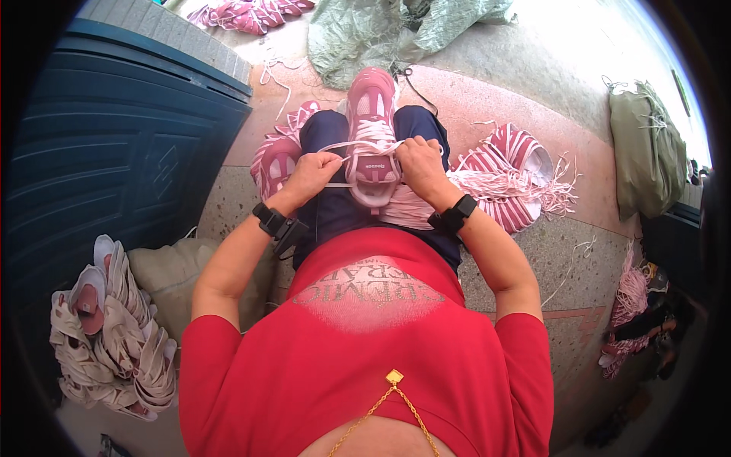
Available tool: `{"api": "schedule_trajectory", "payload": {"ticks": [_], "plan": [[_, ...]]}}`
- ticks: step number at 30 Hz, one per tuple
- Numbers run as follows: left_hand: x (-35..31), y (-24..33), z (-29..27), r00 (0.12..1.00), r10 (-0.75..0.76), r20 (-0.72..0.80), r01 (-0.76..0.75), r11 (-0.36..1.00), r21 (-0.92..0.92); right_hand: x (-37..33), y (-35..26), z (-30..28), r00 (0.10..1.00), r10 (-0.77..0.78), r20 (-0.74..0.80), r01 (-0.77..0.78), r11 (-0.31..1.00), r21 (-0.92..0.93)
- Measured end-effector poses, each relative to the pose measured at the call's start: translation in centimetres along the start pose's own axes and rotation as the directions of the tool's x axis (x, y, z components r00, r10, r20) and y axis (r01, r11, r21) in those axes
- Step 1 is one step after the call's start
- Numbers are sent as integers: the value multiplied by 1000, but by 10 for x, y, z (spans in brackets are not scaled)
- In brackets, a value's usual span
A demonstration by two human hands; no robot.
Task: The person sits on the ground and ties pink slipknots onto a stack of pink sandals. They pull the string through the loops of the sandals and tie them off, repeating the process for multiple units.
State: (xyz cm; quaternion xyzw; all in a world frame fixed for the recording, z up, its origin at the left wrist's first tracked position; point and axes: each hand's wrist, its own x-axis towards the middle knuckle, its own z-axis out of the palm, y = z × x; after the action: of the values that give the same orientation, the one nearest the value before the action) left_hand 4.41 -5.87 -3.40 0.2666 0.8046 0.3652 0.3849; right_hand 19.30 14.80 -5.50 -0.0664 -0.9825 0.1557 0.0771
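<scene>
- The door (145, 145) fills the left side, a dark panelled leaf beside the stone floor (533, 270).
- A sheet (343, 46) of pale green plastic lies crumpled at the far edge, beyond the knees.
- A sack (647, 152), full and olive, stands at the far right; a second bag (194, 266) slumps near the left elbow.
- Pale uppers (114, 343) sit heaped at lower left, nested together, perhaps to save room.
- Striped uppers (518, 164) lie in a bundle beside the right leg, loose strands spilling toward the right; they seem set within easy reach.
- Pink shoes (276, 164) cluster against the outer side of the left leg.
- Dark things at lower right are too dim to make out well, though a pink bunch (630, 297) shows among them.
- The shoe (376, 167) rests on the thighs, toe away and opening toward the body, a placing that likely steadies it and frees both hands.
- The left hand (314, 174) pinches the lace between thumb and fingertips, wrist angled inward.
- The right hand (421, 164) grips lace with curled fingers, knuckles up, close by the eyelets; both elbows bend outward.
- The lace (336, 145) crosses above the tongue, apparently drawn sideways to keep it taut.
</scene>
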Motion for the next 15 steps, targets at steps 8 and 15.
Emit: {"api": "schedule_trajectory", "payload": {"ticks": [8, 15], "plan": [[2, 0, 7, 976, 196, -99, -169, 958, 232, 4, 1, -10, 991, -43, 126, 61, 988, -139], [-2, 22, 9, 947, 321, 16, -238, 669, 704, 11, 0, -11, 924, 78, 375, -75, 997, -21]]}}
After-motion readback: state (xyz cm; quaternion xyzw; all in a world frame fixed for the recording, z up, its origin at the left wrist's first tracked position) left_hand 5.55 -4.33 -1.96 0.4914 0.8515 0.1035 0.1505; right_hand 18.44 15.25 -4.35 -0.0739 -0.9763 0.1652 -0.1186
